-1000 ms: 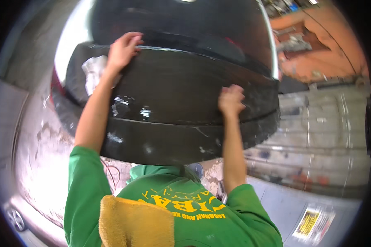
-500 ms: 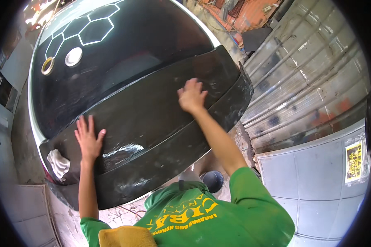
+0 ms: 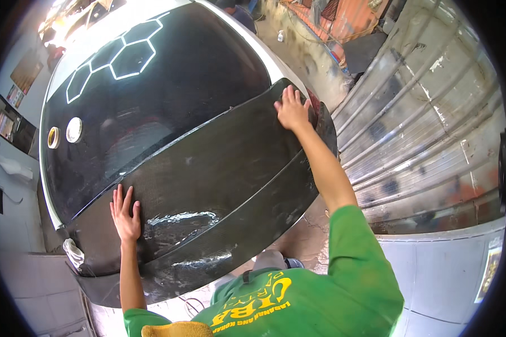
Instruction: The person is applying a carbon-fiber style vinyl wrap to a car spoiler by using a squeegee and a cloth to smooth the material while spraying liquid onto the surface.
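Your right hand (image 3: 293, 109) has shifted since the earlier frame, from the inner right half of a dark textured panel (image 3: 213, 157) to its upper right corner, while your left hand (image 3: 126, 216) stays beside the upper edge, left of centre. In the head view, the panel spans the rear of a white car just below the dark rear window (image 3: 197, 67). The shift appears to carry your hand work out to the far corner, with your two arms now bracketing most of the panel's width.

Both your hands lie palm down with fingers parted, grasping nothing that shows; how hard they press, you cannot tell from here. A white cloth (image 3: 73, 253) rests at the panel's left end, just beyond your left hand.

Between your hands the surface runs unbroken, leaving room for a sideways pass. A ridge crosses nearer you, and the lower edge curves above your legs. At right, near the rounded end, corrugated sheeting (image 3: 410, 135) looks to leave your right elbow less room than the panel's middle does.
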Demonstrator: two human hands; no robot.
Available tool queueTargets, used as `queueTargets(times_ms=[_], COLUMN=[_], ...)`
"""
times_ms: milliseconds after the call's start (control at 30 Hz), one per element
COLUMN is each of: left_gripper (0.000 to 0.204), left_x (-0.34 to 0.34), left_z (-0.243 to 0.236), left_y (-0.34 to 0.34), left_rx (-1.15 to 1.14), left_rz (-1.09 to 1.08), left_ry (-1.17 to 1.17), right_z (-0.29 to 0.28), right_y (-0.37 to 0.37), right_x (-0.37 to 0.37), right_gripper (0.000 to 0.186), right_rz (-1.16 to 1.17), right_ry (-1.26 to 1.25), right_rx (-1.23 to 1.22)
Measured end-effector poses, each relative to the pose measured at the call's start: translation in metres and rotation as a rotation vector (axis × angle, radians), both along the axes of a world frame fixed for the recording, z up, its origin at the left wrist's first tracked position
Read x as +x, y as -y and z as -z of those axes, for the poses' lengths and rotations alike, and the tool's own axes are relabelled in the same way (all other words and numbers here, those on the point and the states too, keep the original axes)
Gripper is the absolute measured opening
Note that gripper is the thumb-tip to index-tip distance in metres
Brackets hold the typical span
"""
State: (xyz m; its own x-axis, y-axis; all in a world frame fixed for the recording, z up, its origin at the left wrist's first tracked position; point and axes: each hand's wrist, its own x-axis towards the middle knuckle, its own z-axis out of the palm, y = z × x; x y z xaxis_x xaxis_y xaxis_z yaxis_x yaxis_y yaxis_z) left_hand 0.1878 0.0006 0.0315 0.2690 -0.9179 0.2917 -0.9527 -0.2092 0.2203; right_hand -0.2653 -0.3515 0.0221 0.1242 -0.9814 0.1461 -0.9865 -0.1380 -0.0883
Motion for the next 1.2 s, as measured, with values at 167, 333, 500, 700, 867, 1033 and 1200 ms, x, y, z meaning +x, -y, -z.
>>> queueTargets(times_ms=[167, 333, 500, 700, 867, 1033, 1200], left_gripper=[0.043, 0.041, 0.039, 0.036, 0.033, 0.03, 0.029], left_x=[0.002, -0.011, -0.001, -0.001, 0.008, 0.005, 0.005], left_z=[-0.004, 0.006, 0.003, 0.003, 0.0, 0.008, 0.004], left_y=[-0.006, 0.001, -0.006, 0.001, -0.008, 0.002, -0.009], left_rx=[-0.035, -0.065, -0.116, -0.139, -0.198, -0.259, -0.222], left_rz=[-0.058, -0.031, -0.065, -0.036, -0.079, -0.05, -0.111], left_ry=[0.015, -0.021, -0.011, -0.027, -0.048, -0.052, -0.056], right_z=[0.006, -0.008, 0.013, -0.002, 0.004, -0.003, 0.012], right_y=[-0.068, 0.04, -0.049, 0.029, -0.043, 0.035, -0.077], right_x=[0.011, 0.0, 0.009, 0.029, 0.045, 0.03, 0.082], right_gripper=[0.068, 0.066, 0.068, 0.067, 0.067, 0.066, 0.074], right_rz=[-0.262, -0.038, -0.193, -0.048, -0.14, 0.038, -0.08], right_ry=[-0.061, 0.066, -0.02, -0.072, 0.026, -0.144, 0.084], right_rx=[0.115, 0.01, 0.017, -0.069, -0.016, -0.175, 0.049])
